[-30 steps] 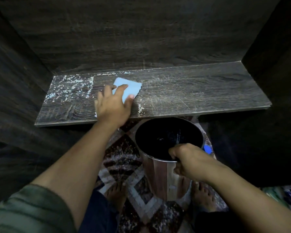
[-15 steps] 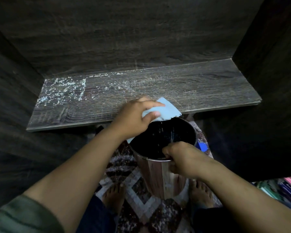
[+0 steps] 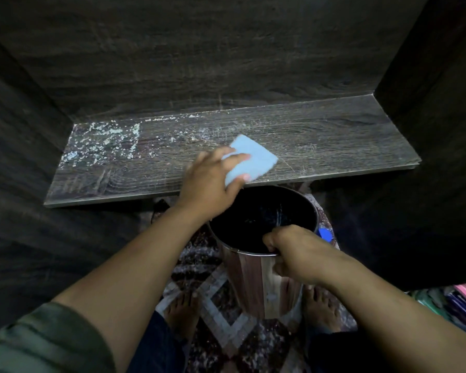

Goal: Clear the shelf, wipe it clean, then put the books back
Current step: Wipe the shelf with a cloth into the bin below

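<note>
Fingers (image 3: 236, 157) of left hand (image 3: 207, 185) pinching blue cloth (image 3: 257, 160) at shelf (image 3: 334, 141) edge, right hand (image 3: 293, 251) gripping bin (image 3: 253, 286) rim

The shelf (image 3: 334, 141) is open from the front, its right half bare board; white crumbs (image 3: 102, 144) cover the left end. A back panel (image 3: 226, 63) and side walls (image 3: 24, 130) close it in. The bucket (image 3: 256, 286) sits just below the front edge mid-way, with the left hand (image 3: 207, 181) and cloth (image 3: 253, 157) above.
</note>
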Demonstrator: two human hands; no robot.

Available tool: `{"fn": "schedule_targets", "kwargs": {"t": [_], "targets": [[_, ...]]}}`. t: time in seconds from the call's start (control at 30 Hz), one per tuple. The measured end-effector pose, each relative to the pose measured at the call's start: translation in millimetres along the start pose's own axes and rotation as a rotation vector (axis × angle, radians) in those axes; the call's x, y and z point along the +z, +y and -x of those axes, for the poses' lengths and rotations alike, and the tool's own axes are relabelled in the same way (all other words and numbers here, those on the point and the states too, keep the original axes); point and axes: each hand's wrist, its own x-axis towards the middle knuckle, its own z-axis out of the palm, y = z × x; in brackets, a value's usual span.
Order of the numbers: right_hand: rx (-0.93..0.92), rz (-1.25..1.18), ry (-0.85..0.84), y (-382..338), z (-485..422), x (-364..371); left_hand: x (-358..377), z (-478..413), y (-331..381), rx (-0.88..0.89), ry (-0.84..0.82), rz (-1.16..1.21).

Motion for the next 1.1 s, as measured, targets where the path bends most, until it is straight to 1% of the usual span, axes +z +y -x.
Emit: {"fn": "schedule_targets", "kwargs": {"t": [0.07,0.1,0.13,0.17,0.2,0.27,0.3,0.33,0.37,0.43,0.5,0.6,0.63,0.67,0.73,0.77,0.8,0.87,0.93,1.0,1.03,1.1], "targets": [[0.005,0.004,-0.005,0,1,-2,-3,0,5,0.154,-0.093,0.177],[0.007,0.009,-0.008,0,1,-3,-5,0,7,0.196,-0.132,0.277],[0.007,0.015,-0.009,0,1,-4,-7,-1,7,0.203,-0.147,0.365],[0.006,0.019,-0.008,0,2,-4,-9,-2,6,0.189,-0.123,0.413],[0.008,0.024,-0.008,0,3,-5,-9,-1,3,0.170,-0.056,0.415],[0.014,0.027,-0.015,-1,3,-5,-7,-1,-4,0.122,0.139,0.334],[0.018,0.025,-0.018,-1,3,-5,-6,0,-7,0.078,0.207,0.286],[0.020,0.024,-0.018,-1,2,-5,-5,0,-8,0.025,0.228,0.240],[0.021,0.024,-0.018,-2,2,-5,-5,1,-9,-0.032,0.201,0.182],[0.019,0.035,-0.018,-2,2,-5,0,3,-6,-0.109,0.084,0.017],[0.022,0.043,-0.020,-2,2,-5,4,7,-1,-0.094,0.028,-0.064],[0.026,0.048,-0.019,-4,2,-5,5,9,6,0.004,0.025,-0.047],[0.028,0.048,-0.020,-4,1,-5,4,9,6,0.050,0.008,0.037],[0.029,0.044,-0.019,-4,1,-6,2,9,7,0.078,-0.020,0.185],[0.028,0.039,-0.020,-4,0,-6,-4,9,9,0.065,-0.042,0.510],[0.026,0.041,-0.019,-4,0,-5,-8,8,9,0.036,-0.008,0.596],[0.024,0.045,-0.020,-4,-1,-5,-11,8,8,0.015,0.033,0.616],[0.028,0.049,-0.022,-5,-2,-5,-16,10,-1,0.023,0.064,0.523],[0.031,0.050,-0.022,-5,-3,-6,-18,14,-12,0.078,0.016,0.337],[0.022,0.055,-0.021,-5,-4,-5,-19,18,-16,0.127,-0.024,0.227],[0.018,0.056,-0.024,-6,-5,-5,-19,19,-16,0.140,0.007,0.204],[0.016,0.049,-0.034,-6,-7,-4,-22,21,-15,0.155,0.143,0.158]]}}
